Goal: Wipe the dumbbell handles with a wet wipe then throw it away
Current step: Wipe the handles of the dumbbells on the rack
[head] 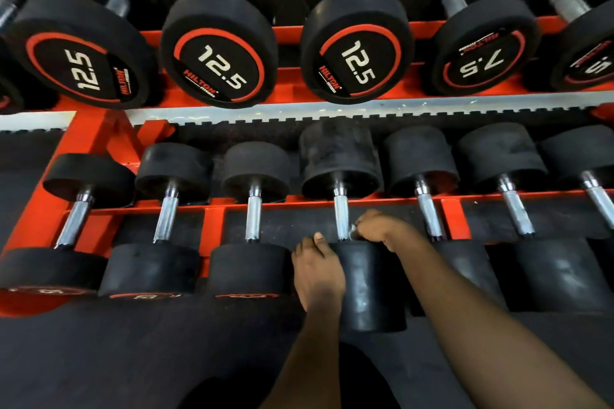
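Observation:
Several black dumbbells with chrome handles lie on the lower shelf of an orange rack [212,209]. The middle dumbbell [368,282] is pulled forward of its row. My right hand [375,227] grips a crumpled wet wipe [352,232] and holds it against the near end of that dumbbell's chrome handle [341,212]. On the left side of its near black head rests my left hand [317,271], thumb on the top edge. Most of the wipe is hidden inside my fist.
An upper shelf carries bigger dumbbells marked 12.5 [219,66] and 7.5 [481,65]. More dumbbells flank the middle one on the lower shelf to the left [251,216] and right [428,216]. Dark rubber floor [133,359] lies in front of the rack.

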Action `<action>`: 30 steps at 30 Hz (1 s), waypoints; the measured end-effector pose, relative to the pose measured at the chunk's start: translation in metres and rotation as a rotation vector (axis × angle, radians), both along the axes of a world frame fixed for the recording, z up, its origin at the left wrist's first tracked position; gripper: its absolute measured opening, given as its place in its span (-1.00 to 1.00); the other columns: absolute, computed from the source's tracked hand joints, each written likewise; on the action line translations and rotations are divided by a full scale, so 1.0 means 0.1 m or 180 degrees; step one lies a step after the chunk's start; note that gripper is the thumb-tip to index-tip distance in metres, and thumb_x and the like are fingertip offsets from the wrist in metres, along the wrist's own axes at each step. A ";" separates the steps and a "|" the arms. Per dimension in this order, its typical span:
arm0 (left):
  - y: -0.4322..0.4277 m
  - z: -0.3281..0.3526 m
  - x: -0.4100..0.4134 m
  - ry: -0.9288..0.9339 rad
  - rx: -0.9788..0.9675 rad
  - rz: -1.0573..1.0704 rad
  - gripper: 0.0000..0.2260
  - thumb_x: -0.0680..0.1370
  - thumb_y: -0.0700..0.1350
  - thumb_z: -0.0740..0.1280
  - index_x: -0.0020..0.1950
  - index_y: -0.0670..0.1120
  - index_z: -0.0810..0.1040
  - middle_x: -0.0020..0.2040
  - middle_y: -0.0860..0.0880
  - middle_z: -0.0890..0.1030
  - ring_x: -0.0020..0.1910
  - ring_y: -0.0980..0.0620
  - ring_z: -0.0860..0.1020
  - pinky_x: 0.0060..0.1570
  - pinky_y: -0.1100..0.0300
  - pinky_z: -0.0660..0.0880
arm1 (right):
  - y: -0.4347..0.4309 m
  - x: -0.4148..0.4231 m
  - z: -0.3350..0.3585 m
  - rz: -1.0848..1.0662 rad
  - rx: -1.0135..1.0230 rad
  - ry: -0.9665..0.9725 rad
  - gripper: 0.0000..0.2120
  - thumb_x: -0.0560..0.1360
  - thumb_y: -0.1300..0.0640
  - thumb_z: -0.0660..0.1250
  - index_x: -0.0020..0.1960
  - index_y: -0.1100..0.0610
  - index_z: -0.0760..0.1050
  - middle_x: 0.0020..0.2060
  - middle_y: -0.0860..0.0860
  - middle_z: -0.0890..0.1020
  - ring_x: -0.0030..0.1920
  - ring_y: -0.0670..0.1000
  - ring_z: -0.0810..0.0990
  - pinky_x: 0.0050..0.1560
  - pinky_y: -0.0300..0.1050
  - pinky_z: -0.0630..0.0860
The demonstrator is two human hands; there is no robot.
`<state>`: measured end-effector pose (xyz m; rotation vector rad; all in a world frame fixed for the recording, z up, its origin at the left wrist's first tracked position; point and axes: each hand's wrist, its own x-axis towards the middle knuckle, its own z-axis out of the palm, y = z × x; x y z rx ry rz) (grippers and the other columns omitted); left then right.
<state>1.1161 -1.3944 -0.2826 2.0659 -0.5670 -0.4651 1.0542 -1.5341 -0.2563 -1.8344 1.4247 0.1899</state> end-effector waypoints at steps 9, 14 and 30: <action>-0.01 0.01 -0.03 0.0038 0.0020 0.0123 -0.60 0.71 0.07 0.01 0.25 -0.10 0.55 0.22 -0.06 0.58 0.23 -0.06 0.50 0.24 0.01 0.44 | -0.11 0.09 0.07 0.0604 -0.0334 0.0522 -0.91 0.48 0.19 0.33 -0.11 0.22 0.56 0.05 0.19 0.65 -0.09 0.12 0.59 -0.16 -0.13 0.45; 0.00 0.00 -0.04 0.0082 0.0038 0.0131 -0.59 0.70 0.11 0.00 0.21 -0.06 0.55 0.17 -0.03 0.57 0.17 -0.04 0.52 0.23 -0.03 0.46 | -0.09 0.13 -0.07 0.0667 -0.0291 0.0595 -0.69 0.54 0.09 0.28 0.19 0.23 0.57 0.19 0.17 0.61 0.11 0.14 0.59 -0.06 -0.19 0.41; -0.02 0.03 -0.03 0.0223 -0.0001 0.0192 -0.68 0.71 0.02 0.06 0.17 -0.09 0.55 0.18 -0.07 0.56 0.16 -0.07 0.50 0.13 0.10 0.37 | -0.31 0.12 0.12 0.3589 -0.1545 -0.0534 -0.72 0.35 0.32 0.37 -0.09 -0.01 0.70 -0.12 -0.13 0.71 -0.20 -0.23 0.43 -0.05 -0.21 0.43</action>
